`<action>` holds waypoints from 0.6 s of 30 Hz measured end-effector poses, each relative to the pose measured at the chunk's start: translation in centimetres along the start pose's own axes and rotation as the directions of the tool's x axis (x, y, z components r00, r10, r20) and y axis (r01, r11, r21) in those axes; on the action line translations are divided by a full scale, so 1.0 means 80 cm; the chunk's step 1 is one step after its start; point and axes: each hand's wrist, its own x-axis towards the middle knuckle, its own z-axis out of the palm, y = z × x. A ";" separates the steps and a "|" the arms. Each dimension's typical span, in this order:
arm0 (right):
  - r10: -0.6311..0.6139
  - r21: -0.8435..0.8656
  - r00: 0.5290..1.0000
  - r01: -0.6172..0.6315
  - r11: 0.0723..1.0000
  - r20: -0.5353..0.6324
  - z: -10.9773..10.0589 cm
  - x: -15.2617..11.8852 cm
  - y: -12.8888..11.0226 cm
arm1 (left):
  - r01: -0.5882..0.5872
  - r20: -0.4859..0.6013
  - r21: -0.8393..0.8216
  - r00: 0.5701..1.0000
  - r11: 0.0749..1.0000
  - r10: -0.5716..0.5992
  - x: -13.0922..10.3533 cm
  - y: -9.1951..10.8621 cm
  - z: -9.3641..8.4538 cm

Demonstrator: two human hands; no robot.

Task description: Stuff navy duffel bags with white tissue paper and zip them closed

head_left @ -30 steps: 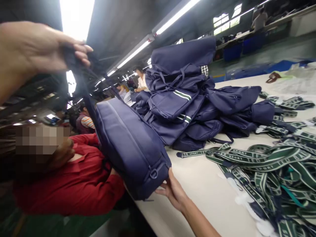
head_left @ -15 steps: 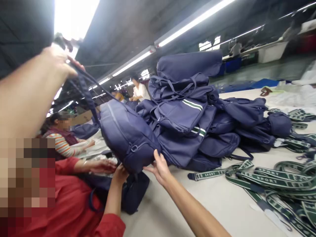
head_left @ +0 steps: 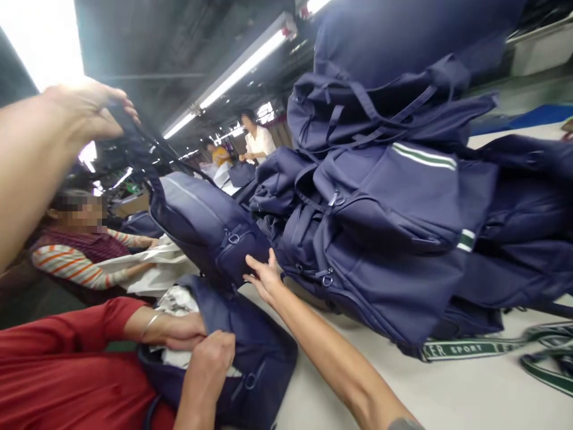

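Note:
My left hand (head_left: 92, 113), raised at the upper left, grips the straps (head_left: 154, 188) of a navy bag (head_left: 197, 221). The bag hangs tilted beneath it, showing a zipped pocket with a ring-shaped puller. Low on that bag's right side is my right hand (head_left: 266, 276), its fingers spread; whether the fingertips touch the fabric I cannot tell. Just below, another navy bag (head_left: 268, 364) lies on the table with crumpled white filling (head_left: 179, 298) in its opening. A co-worker's two hands (head_left: 208, 358) are at that opening.
A tall pile of navy bags (head_left: 394, 197), some with green-and-white stripes, rises on the right. Green lettered webbing straps (head_left: 474, 349) lie on the pale table (head_left: 358, 358). A red-sleeved co-worker (head_left: 80, 352) is close at left; a person in striped sleeves (head_left: 76, 269) handles white material beyond.
The view has shifted closer to the pile. The held bag has moved left and away from the pile. The co-worker's hands are now at the opening of the lower bag.

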 end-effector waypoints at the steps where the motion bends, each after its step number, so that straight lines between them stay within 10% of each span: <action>1: 0.029 0.017 1.000 -0.029 0.999 -0.006 0.011 0.022 0.005 | 0.016 -0.017 -0.041 1.000 0.999 -0.016 -0.007 -0.006 0.001; 5: 0.106 -0.075 0.994 -0.104 0.992 0.020 0.031 0.076 0.021 | 0.092 -0.035 -0.182 0.994 0.979 -0.100 -0.037 -0.026 0.002; 8: 0.063 -0.159 0.996 -0.052 0.986 0.066 0.001 0.055 0.037 | -0.077 -0.151 -0.132 0.987 0.988 0.057 -0.049 -0.033 0.002; 13: -0.005 -0.335 0.998 0.024 0.942 0.056 -0.112 -0.065 0.044 | -0.396 -0.256 0.094 0.877 0.914 0.406 -0.036 -0.012 -0.005; 18: 0.076 -0.359 0.991 -0.112 0.927 -0.114 -0.192 -0.212 0.023 | -0.392 0.005 -0.219 0.915 0.893 0.403 -0.028 0.030 -0.023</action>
